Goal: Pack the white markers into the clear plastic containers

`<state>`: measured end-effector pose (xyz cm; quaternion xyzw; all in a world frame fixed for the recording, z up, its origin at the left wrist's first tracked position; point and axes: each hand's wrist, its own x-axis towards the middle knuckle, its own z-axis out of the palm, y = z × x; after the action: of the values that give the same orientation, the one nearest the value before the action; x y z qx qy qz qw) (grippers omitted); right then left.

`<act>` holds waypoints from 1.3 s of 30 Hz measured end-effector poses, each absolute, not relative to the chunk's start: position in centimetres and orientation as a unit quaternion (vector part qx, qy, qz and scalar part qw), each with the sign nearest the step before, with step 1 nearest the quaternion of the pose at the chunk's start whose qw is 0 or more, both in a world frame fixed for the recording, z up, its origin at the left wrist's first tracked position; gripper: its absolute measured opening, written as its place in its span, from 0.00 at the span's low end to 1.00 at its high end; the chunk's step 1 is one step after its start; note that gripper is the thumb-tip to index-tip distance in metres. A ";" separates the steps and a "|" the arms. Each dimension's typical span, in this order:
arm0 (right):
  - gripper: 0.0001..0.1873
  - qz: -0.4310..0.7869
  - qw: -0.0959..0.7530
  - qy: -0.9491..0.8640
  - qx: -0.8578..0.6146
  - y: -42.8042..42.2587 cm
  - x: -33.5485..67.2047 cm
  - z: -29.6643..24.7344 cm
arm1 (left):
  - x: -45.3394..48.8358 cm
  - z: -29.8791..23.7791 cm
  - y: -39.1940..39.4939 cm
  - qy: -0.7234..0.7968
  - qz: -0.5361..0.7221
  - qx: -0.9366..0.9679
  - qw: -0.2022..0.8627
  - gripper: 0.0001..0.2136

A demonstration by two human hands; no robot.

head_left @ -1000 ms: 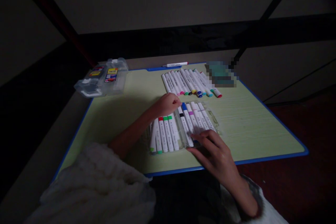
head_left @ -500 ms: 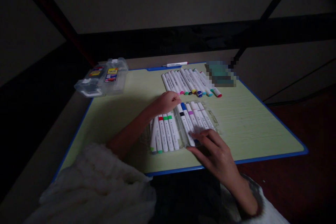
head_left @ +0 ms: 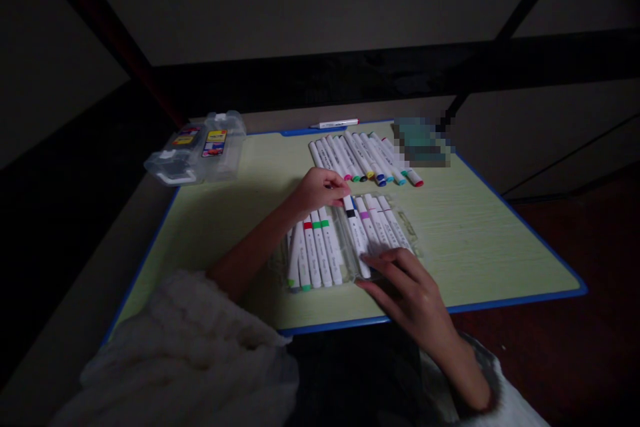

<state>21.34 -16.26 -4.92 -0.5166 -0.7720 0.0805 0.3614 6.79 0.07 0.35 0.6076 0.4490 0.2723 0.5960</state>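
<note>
A white marker with a black band (head_left: 357,237) lies over the right half of an open clear plastic case (head_left: 407,220). Its far end is pinched between the thumb and fingers of my left hand (head_left: 320,188). My right hand (head_left: 413,290) has fingertips on the marker's near end, with its thumb low by the case's near edge. Beside this marker lie several white markers (head_left: 387,223), one banded purple; a blue-banded one is mostly covered. More markers (head_left: 320,250) with red and green bands fill the left half, one lying aslant on top.
A row of loose markers (head_left: 363,157) lies behind the case on the pale green table (head_left: 500,247). One marker (head_left: 339,123) rests at the back edge. An open clear box (head_left: 220,160) stands at the back left, a blurred greenish object (head_left: 423,141) at the back right.
My left hand has risen slightly and its fingers now show around the black-banded marker's far end. That end has shifted a little right, over the blue-banded marker. My right hand has hardly moved.
</note>
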 end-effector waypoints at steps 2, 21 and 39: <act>0.15 0.077 0.361 -0.777 -0.510 -16.3 21.4 -4.9 | 6.6 0.4 0.3 0.459 0.275 0.601 0.594 0.05; 0.15 0.036 0.277 -0.832 -0.479 -16.5 21.3 -4.4 | 5.4 -0.3 1.4 0.454 0.192 0.650 0.579 0.03; 0.15 0.028 0.261 -0.845 -0.466 -16.3 21.3 -4.1 | 4.4 0.1 2.1 0.402 0.131 0.818 0.389 0.02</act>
<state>21.26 -16.33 -4.07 -0.4661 -0.8448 0.0285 0.2613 4.40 2.05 0.15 0.8185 0.4021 0.1309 0.3889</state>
